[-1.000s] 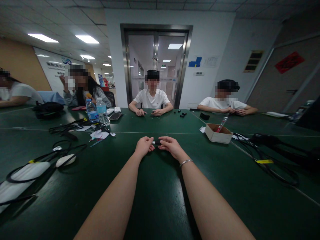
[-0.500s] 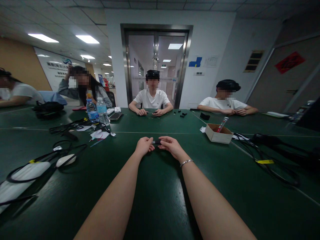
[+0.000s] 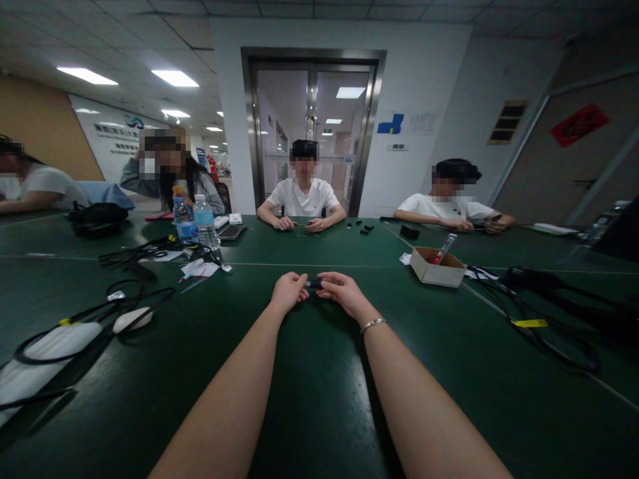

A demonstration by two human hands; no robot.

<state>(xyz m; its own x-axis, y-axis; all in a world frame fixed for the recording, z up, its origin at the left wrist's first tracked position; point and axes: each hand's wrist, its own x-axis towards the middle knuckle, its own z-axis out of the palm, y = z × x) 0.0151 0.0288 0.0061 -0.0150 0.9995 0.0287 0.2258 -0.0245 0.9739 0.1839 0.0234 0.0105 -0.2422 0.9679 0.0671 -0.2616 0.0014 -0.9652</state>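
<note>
Between my hands is a small dark object (image 3: 314, 283) with a greyish left end, too small to name its kind. My left hand (image 3: 289, 293) pinches its left end between thumb and fingers. On the other side, my right hand (image 3: 341, 291) grips the black end, its fingertips covering part of it. Both hands are just above or resting on the dark green table (image 3: 319, 372); I cannot tell which. A silver bracelet (image 3: 373, 324) circles my right wrist.
An open cardboard box (image 3: 438, 274) holding a pen-like item stands at right. Black cables (image 3: 544, 332) lie beyond it. Two water bottles (image 3: 204, 223), a phone (image 3: 232, 232), paper scraps (image 3: 200, 267), more cables and a white mouse (image 3: 132, 320) are at left. Several people sit around the table.
My hands stay nearly in place, both still on the small dark object. The person at right has raised a hand slightly, with a dark item in it.
</note>
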